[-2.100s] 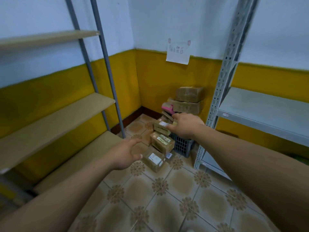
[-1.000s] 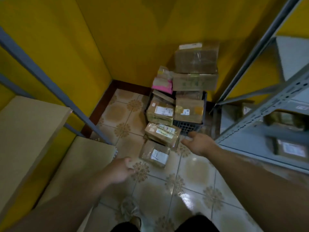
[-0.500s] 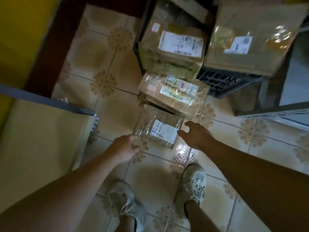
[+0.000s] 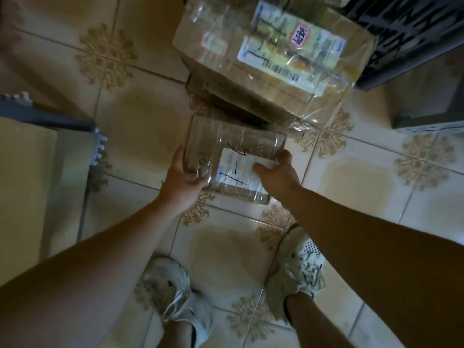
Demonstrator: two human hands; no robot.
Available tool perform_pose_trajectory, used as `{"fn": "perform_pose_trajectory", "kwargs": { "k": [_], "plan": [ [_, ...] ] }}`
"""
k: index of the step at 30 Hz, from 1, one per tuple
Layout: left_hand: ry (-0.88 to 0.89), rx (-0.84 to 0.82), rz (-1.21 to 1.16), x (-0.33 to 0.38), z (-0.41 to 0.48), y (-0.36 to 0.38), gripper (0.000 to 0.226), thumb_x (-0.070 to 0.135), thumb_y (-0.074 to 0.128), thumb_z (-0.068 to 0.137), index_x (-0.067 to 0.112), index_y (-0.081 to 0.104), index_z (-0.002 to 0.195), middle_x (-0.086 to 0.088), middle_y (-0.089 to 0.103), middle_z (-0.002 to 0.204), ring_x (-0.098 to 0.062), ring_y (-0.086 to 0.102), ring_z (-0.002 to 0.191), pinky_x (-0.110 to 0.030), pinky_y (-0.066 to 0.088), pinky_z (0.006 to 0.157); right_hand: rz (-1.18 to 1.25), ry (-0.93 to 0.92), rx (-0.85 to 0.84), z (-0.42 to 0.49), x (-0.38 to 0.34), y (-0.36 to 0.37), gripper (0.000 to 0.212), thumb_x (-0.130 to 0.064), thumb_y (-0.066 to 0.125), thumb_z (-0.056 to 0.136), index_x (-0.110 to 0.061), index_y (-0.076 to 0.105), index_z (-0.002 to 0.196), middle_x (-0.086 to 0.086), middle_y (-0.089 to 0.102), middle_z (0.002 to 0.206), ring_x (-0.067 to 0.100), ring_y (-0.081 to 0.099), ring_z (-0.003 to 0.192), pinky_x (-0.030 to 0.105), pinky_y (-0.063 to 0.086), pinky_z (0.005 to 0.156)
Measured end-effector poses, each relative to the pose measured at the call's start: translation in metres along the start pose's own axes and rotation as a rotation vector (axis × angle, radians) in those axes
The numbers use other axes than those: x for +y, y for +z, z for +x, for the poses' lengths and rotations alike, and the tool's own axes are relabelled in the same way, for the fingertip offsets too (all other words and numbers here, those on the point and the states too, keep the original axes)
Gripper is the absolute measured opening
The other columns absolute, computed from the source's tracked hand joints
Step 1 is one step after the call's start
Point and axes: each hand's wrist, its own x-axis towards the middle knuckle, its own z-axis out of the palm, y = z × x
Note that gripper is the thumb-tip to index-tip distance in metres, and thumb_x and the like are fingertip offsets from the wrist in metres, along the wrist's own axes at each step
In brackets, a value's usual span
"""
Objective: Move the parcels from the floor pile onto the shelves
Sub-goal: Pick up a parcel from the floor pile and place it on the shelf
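Observation:
A small cardboard parcel wrapped in clear tape, with a white label, lies on the tiled floor just ahead of my feet. My left hand grips its left edge, thumb on top. My right hand grips its right edge, thumb lying across the label. Right behind it sits a larger taped parcel with a printed label, its near end overhanging the small one.
A dark plastic crate stands at the top right. The beige bottom shelf board and its grey post foot are at the left. A grey shelf frame shows at the right. My two shoes stand on the tiles.
I have bent lower toward the floor pile. Both hands, which hovered beside the small parcel half a second ago, now clasp its two sides.

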Motion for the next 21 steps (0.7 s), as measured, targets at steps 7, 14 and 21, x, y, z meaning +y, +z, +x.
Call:
{"fn": "perform_pose_trajectory", "kwargs": {
  "k": [7, 14, 21],
  "plan": [
    [-0.118, -0.015, -0.062, -0.015, -0.022, -0.004, 0.049, 0.026, 0.071, 0.085, 0.028, 0.042, 0.124, 0.002, 0.06, 0.12, -0.019, 0.06, 0.106, -0.026, 0.05, 0.078, -0.013, 0.018, -0.03, -0.023, 0.004, 0.007, 0.063, -0.028, 0.065, 0.093, -0.019, 0.028, 0.142, 0.002, 0.053, 0.1, 0.015, 0.054, 0.067, 0.025, 0.044, 0.05],
    [0.033, -0.017, -0.125, 0.0, -0.093, -0.052, 0.042, 0.01, 0.07, 0.083, 0.021, 0.051, 0.119, -0.003, 0.067, 0.097, -0.014, 0.065, 0.085, -0.012, 0.048, 0.059, 0.071, 0.023, 0.027, -0.107, -0.001, -0.012, 0.062, -0.023, 0.067, 0.092, -0.021, 0.031, 0.142, 0.001, 0.061, 0.1, 0.013, 0.059, 0.061, 0.016, 0.038, 0.034],
    [0.191, -0.046, -0.241, 0.07, -0.223, -0.153, 0.047, 0.007, 0.066, 0.087, 0.032, 0.044, 0.121, 0.014, 0.062, 0.097, 0.012, 0.059, 0.071, -0.002, 0.042, 0.053, 0.213, -0.131, 0.187, -0.264, -0.068, -0.059, 0.06, -0.032, 0.068, 0.088, -0.033, 0.035, 0.138, 0.006, 0.062, 0.122, 0.026, 0.067, 0.09, 0.041, 0.06, 0.071]
  ]
}}
